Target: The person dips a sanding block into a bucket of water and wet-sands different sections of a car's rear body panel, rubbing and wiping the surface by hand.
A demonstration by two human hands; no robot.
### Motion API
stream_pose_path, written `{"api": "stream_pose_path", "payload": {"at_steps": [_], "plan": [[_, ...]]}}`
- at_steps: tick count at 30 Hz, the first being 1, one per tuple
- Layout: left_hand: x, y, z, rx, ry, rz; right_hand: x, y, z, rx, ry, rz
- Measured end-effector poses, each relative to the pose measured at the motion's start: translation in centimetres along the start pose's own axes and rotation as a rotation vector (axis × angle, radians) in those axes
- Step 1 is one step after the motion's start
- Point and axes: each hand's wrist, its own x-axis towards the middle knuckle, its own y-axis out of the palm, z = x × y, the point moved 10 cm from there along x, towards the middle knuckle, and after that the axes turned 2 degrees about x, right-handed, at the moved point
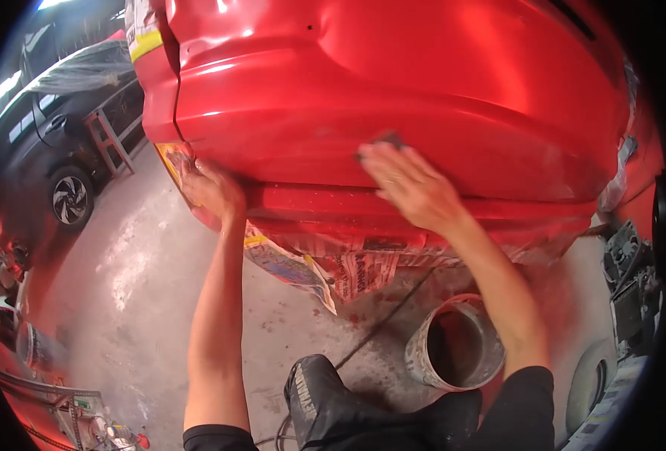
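Observation:
A red car body panel [288, 135] fills the upper middle, with newspaper masking [367, 270] along its lower edge. My right hand [412, 184] lies nearly flat on the panel, fingers together over a small dark pad [389, 140] whose edge shows beyond the fingertips. The hand is slightly blurred. At the panel's left corner, my left hand [211, 189] rests near a yellow-orange masked patch [171, 161]; its fingers are bent around something wet-looking and crumpled, too unclear to name.
Below the panel stands a bucket [417, 353] with dark contents, beside my legs. A dark cable [378, 325] crosses the floor. A black car [28, 150] and a stand [107, 143] are at left. A tyre [590, 383] and dark parts [634, 293] lie at right.

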Motion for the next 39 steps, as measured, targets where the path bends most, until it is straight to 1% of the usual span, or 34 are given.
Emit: {"api": "stream_pose_path", "payload": {"at_steps": [3,5,6,7,8,9,12,14,16,18,19,20,21,22,23,24,25,26,28,30,32,35,38,39], "plan": [[0.2,0.1,-0.2,-0.002,0.022,0.025,-0.2,0.1,0.5,-0.015,0.119,-0.036],[0.1,0.1,0.0,-0.001,0.01,-0.003,4.9,1.6,3.2,0.184,0.085,-0.17],[0.2,0.0,-0.1,-0.001,0.006,-0.022,8.0,2.8,4.9,0.276,0.074,-0.178],[0.0,-0.2,0.0,0.029,-0.001,-0.013,10.5,4.0,6.9,0.2,0.006,-0.187],[0.0,-0.3,0.1,0.054,-0.011,-0.01,12.8,4.6,8.2,0.194,0.016,-0.172],[0.2,-0.3,-0.3,0.077,-0.02,-0.011,14.0,4.9,9.1,0.101,-0.004,-0.129],[0.1,-0.7,-0.7,0.098,-0.004,-0.032,10.9,2.9,5.6,0.311,-0.019,-0.14],[0.6,-0.4,-1.2,0.031,0.026,-0.051,5.6,0.1,1.6,0.19,-0.006,-0.084],[0.4,-0.7,-1.1,0.008,0.048,-0.05,0.4,-1.2,-1.2,0.019,0.099,0.055],[0.3,-0.9,-1.5,0.009,0.078,-0.057,1.7,-0.2,-0.7,0.027,0.144,-0.023],[-0.2,-0.9,-0.9,0.027,0.059,-0.037,2.1,0.5,0.4,0.037,0.191,-0.059],[-0.2,-0.6,-0.4,0.035,0.047,-0.03,4.6,1.5,2.0,0.154,0.13,-0.156],[0.3,-0.2,-0.3,0.039,0.043,-0.034,8.0,2.0,3.8,0.337,0.094,-0.187],[0.4,-0.2,-0.2,0.063,0.055,-0.031,10.9,3.8,6.1,0.305,0.021,-0.195],[0.3,-0.3,0.0,0.085,0.064,-0.03,13.6,4.5,7.8,0.352,0.011,-0.187],[0.5,-0.3,-0.5,0.102,0.073,-0.036,15.5,5.0,9.1,0.261,-0.01,-0.163],[0.4,-0.3,-0.3,0.12,0.04,-0.031,15.2,4.9,8.6,0.276,-0.032,-0.155],[0.4,-0.3,-0.4,0.113,0.056,-0.047,14.6,5.0,8.1,0.294,-0.05,-0.14],[0.1,-0.3,-0.1,0.105,0.065,-0.08,10.0,2.3,4.3,0.29,-0.051,-0.153],[0.1,-0.5,-0.5,0.057,0.058,-0.058,4.4,-0.4,0.8,0.111,0.013,-0.108],[0.4,-0.5,-0.8,0.053,0.085,-0.047,1.3,-0.6,-0.4,-0.076,0.097,0.003],[0.2,-0.3,-0.7,0.048,0.063,-0.033,5.1,1.4,2.3,0.035,0.202,-0.174],[0.2,-0.6,-0.4,0.108,0.064,-0.057,12.9,3.6,7.2,0.33,0.034,-0.213],[0.3,-0.6,-0.6,0.132,0.065,-0.065,14.8,4.2,8.4,0.317,0.022,-0.18]]}}
